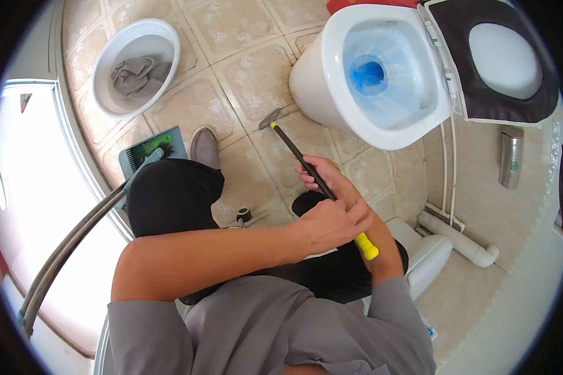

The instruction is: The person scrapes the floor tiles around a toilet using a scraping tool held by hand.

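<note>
A long-handled scraper [288, 140] slants across in front of me. It has a black shaft, a yellow ring near the head and a yellow grip end. My right hand [326, 171] is wrapped around the middle of the shaft. Higher on the handle, near the yellow grip, my left hand [330, 225] closes over it, and my left forearm crosses my lap. The flat grey blade [269, 118] is at the tiled floor, just left of the toilet base; whether it touches the tile, I cannot tell.
The toilet [309, 79] stands lid up with blue water inside. A white basin [104, 101] holds grey cloth in water. By my left knee are a dustpan [180, 138] and long handles [70, 243]. White pipes [455, 236] run along the right wall.
</note>
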A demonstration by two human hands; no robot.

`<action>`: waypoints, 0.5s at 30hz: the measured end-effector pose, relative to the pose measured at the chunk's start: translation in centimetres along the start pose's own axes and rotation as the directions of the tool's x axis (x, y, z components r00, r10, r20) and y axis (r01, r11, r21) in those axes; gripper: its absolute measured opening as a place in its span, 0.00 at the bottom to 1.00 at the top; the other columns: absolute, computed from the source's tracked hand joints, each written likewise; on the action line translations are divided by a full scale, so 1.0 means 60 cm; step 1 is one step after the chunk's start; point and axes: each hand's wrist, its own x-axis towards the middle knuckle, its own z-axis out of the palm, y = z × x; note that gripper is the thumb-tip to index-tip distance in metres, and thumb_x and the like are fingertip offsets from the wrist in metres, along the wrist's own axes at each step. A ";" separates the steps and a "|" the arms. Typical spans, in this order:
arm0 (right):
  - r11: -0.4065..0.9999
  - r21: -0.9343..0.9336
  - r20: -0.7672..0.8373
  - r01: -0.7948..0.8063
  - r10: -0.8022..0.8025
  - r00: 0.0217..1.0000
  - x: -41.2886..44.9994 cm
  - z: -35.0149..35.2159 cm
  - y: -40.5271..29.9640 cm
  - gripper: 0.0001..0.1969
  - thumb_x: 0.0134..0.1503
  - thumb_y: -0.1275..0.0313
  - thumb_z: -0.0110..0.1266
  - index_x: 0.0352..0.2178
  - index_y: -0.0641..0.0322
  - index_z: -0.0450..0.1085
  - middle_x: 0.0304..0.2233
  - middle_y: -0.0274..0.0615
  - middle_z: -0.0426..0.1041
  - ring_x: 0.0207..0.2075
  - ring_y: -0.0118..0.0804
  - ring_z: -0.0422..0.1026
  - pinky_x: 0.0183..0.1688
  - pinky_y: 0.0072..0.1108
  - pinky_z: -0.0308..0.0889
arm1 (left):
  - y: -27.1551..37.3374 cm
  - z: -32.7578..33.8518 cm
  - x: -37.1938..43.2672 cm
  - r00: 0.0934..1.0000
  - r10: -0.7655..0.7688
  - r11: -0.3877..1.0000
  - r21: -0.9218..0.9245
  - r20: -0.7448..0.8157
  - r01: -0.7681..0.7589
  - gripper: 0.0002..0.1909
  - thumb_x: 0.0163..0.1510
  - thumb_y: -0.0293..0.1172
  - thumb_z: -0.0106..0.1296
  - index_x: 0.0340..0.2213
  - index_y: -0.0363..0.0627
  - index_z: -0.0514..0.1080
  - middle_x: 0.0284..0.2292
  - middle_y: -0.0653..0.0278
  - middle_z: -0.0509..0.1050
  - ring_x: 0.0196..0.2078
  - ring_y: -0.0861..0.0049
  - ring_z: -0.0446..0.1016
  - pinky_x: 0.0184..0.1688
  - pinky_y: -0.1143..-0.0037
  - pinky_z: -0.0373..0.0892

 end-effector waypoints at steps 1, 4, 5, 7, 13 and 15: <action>0.995 0.083 -0.004 -0.046 0.046 0.999 0.010 -0.019 0.009 0.09 0.67 0.63 0.39 0.38 0.56 0.60 0.25 0.37 0.65 0.16 0.26 0.59 0.13 0.17 0.56 | 0.002 0.014 -0.001 1.000 0.015 1.000 0.000 -0.010 -0.015 0.22 0.50 0.33 0.53 0.48 0.41 0.68 0.34 0.57 0.69 0.28 0.71 0.76 0.25 0.75 0.70; 0.998 0.027 -0.049 0.058 -0.057 0.997 0.014 -0.014 0.043 0.19 0.68 0.66 0.38 0.59 0.51 0.56 0.26 0.35 0.63 0.17 0.26 0.58 0.13 0.18 0.56 | 0.010 0.046 -0.013 0.971 0.240 0.970 0.047 0.019 -0.241 0.22 0.52 0.33 0.51 0.49 0.38 0.68 0.40 0.56 0.74 0.34 0.67 0.76 0.30 0.72 0.72; 0.983 -0.031 -0.061 0.180 -0.182 0.981 0.009 0.013 0.046 0.25 0.68 0.67 0.37 0.65 0.47 0.51 0.26 0.35 0.63 0.17 0.26 0.58 0.13 0.18 0.56 | 0.011 0.048 -0.021 0.973 0.228 0.972 0.054 0.018 -0.229 0.22 0.52 0.33 0.51 0.49 0.38 0.68 0.40 0.56 0.74 0.34 0.67 0.76 0.30 0.72 0.72; 0.986 -0.041 -0.022 0.162 -0.163 0.986 0.004 0.018 0.039 0.30 0.68 0.69 0.36 0.69 0.41 0.41 0.25 0.34 0.62 0.17 0.26 0.58 0.13 0.18 0.56 | 0.016 0.045 -0.024 0.955 0.273 0.959 0.045 0.115 -0.280 0.19 0.52 0.33 0.51 0.45 0.38 0.70 0.35 0.59 0.76 0.33 0.66 0.77 0.30 0.71 0.71; 0.982 -0.030 -0.104 0.187 -0.189 0.976 0.016 0.040 0.021 0.28 0.68 0.69 0.35 0.68 0.40 0.43 0.24 0.34 0.62 0.16 0.25 0.57 0.13 0.18 0.55 | 0.003 0.023 -0.028 0.960 0.217 0.967 0.093 0.180 -0.236 0.15 0.50 0.34 0.53 0.38 0.37 0.74 0.31 0.59 0.77 0.31 0.66 0.78 0.27 0.72 0.70; 0.989 -0.018 -0.115 0.149 -0.150 0.982 -0.001 0.030 0.046 0.28 0.68 0.69 0.36 0.68 0.43 0.45 0.25 0.34 0.63 0.17 0.27 0.58 0.15 0.21 0.56 | 0.007 0.017 -0.024 0.950 0.206 0.966 0.104 0.235 -0.235 0.14 0.50 0.34 0.54 0.36 0.38 0.75 0.30 0.59 0.77 0.30 0.66 0.78 0.26 0.71 0.69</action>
